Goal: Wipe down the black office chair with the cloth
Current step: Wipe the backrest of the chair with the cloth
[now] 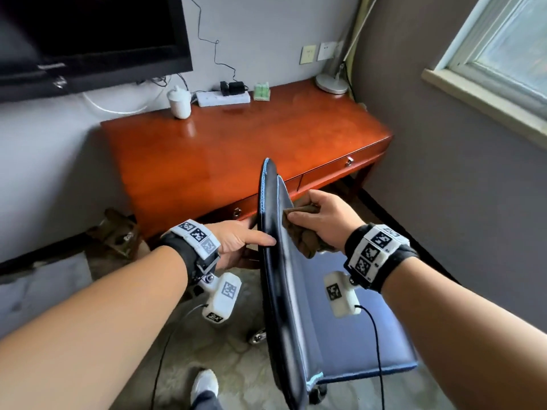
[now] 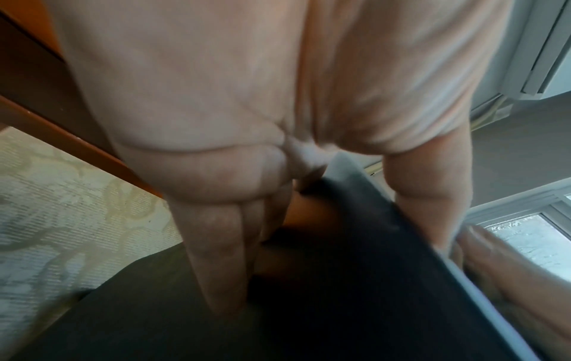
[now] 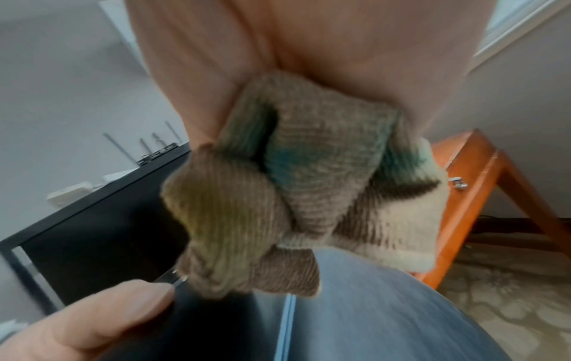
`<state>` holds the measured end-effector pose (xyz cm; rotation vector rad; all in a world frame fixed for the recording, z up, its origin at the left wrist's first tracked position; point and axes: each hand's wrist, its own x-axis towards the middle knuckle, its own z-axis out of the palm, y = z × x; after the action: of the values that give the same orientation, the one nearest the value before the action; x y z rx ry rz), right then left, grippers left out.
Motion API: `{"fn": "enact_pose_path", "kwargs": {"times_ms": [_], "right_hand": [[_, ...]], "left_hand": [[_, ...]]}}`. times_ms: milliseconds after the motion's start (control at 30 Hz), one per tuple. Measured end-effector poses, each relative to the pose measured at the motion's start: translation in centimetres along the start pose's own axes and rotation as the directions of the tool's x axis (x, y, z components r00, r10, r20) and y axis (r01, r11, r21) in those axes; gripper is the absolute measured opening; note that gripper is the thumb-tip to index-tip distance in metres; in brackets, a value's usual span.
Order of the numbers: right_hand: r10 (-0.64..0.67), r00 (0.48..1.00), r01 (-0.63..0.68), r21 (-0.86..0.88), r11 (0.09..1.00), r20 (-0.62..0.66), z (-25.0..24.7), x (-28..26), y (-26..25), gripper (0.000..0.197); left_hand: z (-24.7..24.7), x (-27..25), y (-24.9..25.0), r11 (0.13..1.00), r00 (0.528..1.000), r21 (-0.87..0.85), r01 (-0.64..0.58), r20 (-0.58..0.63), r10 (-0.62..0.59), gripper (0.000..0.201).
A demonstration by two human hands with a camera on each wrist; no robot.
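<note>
Gripping the stiff backrest (image 1: 268,202) edge, the left hand (image 1: 239,244) steadies the chair while the right hand (image 1: 325,220) bunches the cloth (image 1: 307,238) (soft, pliable).

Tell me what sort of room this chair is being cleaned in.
Probably a hotel room or a bedroom study corner: a wooden desk with drawers stands against the wall, a flat-screen TV is mounted above it, and a lidded white cup and power strip sit on the desk.

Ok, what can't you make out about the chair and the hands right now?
- Head view: black office chair backrest hides the left hand fingers behind it.
- Head view: chair base mostly hidden under the seat.
- Right wrist view: bunched brown cloth covers the right hand fingertips.
- Left wrist view: motion-blurred.
</note>
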<state>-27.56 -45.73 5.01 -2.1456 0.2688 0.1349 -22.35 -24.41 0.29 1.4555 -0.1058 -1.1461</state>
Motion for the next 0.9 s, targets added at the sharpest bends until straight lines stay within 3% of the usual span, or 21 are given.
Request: {"fn": "enact_pose_path", "kwargs": {"times_ms": [200, 300, 367, 467, 600, 767, 900], "right_hand": [[-0.121, 0.953, 0.189, -0.234, 0.954, 0.278, 3.4, 1.7, -1.7, 0.017], [-0.164, 0.969, 0.212, -0.289, 0.934, 0.183, 4.7, 3.4, -2.5, 0.02], [-0.161, 0.983, 0.18, -0.285, 0.942, 0.088, 5.1, 4.5, -3.0, 0.025], [-0.164, 0.983, 0.182, -0.312, 0.932, 0.085, 5.3, 4.3, -3.1, 0.03], [-0.155, 0.971, 0.214, -0.371, 0.904, 0.184, 5.0, 2.0, -2.4, 0.031], [-0.139, 0.99, 0.139, -0.291, 0.947, 0.021, 5.8, 4.4, -3.0, 0.027], [-0.117, 0.993, 0.114, -0.247, 0.962, 0.003, 6.0, 4.8, -3.1, 0.027]], "left_hand": [[0.4, -0.7, -3.0, 0.995, 0.999, -0.092, 0.043, 0.017, -0.042, 0.058], [-0.4, -0.5, -4.2, 0.995, 0.998, -0.09, 0.036, 0.046, -0.032, 0.081], [-0.6, -0.3, -4.5, 0.994, 0.998, -0.11, 0.027, 0.063, -0.02, 0.086], [-0.7, -0.4, -4.4, 0.997, 0.999, -0.077, 0.006, 0.047, -0.003, 0.08], [-0.5, -0.4, -4.0, 1.0, 1.0, 0.024, -0.02, 0.0, 0.02, 0.055], [-1.2, 0.1, -3.3, 0.996, 1.0, 0.086, -0.003, 0.018, 0.001, 0.078], [-1.9, 0.2, -2.7, 0.995, 0.999, 0.102, -0.006, 0.053, 0.0, 0.081]]}}
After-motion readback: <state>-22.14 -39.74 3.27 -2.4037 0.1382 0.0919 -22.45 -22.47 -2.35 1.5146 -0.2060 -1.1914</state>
